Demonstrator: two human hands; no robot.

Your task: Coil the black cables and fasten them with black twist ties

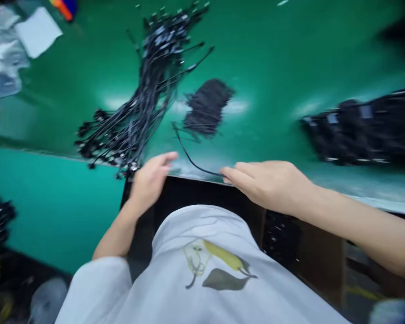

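Observation:
At the table's front edge my right hand (268,182) pinches a thin black cable (195,165). The cable's free part curves up and left over the green surface. My left hand (151,177) is beside the near end of a large heap of black cables with plugs (148,85). Its fingers are partly stretched out and slightly blurred, with nothing visible in them. Between and beyond the hands lies a pile of short thin black strips (207,108), which look like twist ties.
Bundled black cables (367,126) lie at the right of the green table (273,67). Plastic bags (3,58) and a white paper (38,32) are at the far left, near an orange and blue object (65,8). A brown box (324,265) stands below the table edge.

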